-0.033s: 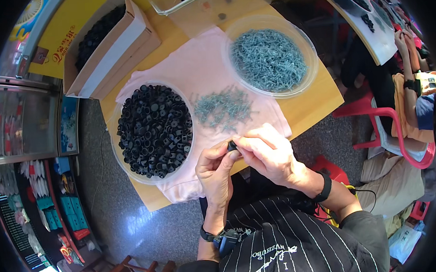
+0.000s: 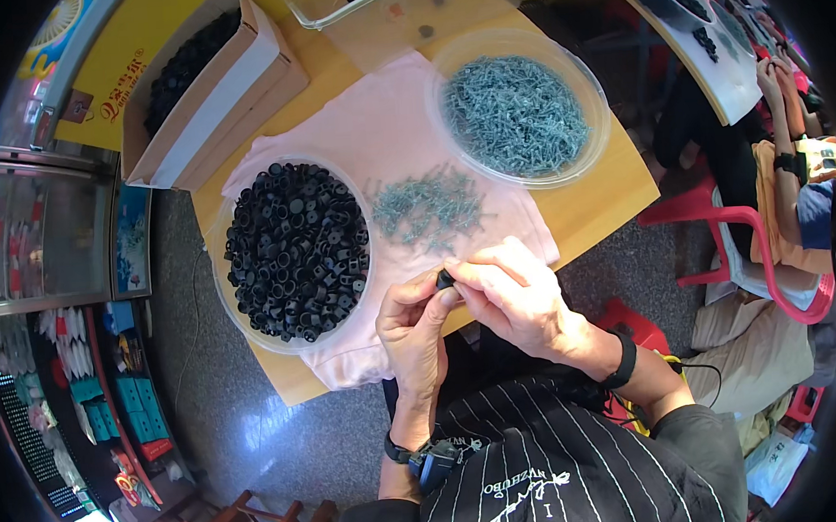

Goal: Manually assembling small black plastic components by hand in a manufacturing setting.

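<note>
Between the fingertips of both hands, near the table's front edge, is a small black plastic cap. My left hand pinches it with thumb and forefinger. From the other side my right hand closes its fingers on the same cap; whether a screw is also in them is hidden. Just beyond my hands, a loose pile of silvery screws lies on a pink cloth. To the left stands a round clear tub full of black plastic caps. A second tub, at the far right, holds many screws.
An open cardboard box of black parts stands at the table's far left. A clear plastic bin sits at the back. Past the right edge are a red plastic chair and another person's hands by a second table.
</note>
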`<state>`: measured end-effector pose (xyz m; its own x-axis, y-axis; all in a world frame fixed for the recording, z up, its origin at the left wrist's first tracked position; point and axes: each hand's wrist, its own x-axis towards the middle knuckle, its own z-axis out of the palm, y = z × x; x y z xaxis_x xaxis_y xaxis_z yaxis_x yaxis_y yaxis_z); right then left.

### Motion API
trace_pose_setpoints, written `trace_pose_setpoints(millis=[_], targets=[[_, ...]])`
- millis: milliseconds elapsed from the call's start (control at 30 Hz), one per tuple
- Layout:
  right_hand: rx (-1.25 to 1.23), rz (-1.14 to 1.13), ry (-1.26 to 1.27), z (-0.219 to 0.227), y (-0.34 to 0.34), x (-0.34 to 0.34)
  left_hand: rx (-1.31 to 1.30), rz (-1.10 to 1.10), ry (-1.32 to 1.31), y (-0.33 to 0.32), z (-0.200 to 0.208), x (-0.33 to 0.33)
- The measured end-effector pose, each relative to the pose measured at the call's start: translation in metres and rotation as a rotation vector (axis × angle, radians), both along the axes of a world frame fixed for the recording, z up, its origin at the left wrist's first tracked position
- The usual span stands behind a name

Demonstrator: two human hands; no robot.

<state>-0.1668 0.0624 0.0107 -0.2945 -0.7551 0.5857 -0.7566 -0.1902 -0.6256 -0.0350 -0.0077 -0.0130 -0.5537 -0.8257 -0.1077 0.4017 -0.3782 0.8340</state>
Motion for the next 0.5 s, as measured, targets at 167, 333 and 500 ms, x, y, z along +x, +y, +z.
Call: trace_pose_setpoints(millis=[167,333,500], targets=[[0.062,-0.013,-0.031,0.005,0.0,0.006,0.112,0.015,-0.027,0.001,0.003,-0.002],[0.079,-0.037,-0.008,-0.003,0.0,0.006,0.156,0.036,-0.026,0.005,0.004,-0.005],[0.038,-0.052,-0.021,-0.016,-0.004,0.012,0.162,0.047,-0.035,0.006,0.003,-0.007]])
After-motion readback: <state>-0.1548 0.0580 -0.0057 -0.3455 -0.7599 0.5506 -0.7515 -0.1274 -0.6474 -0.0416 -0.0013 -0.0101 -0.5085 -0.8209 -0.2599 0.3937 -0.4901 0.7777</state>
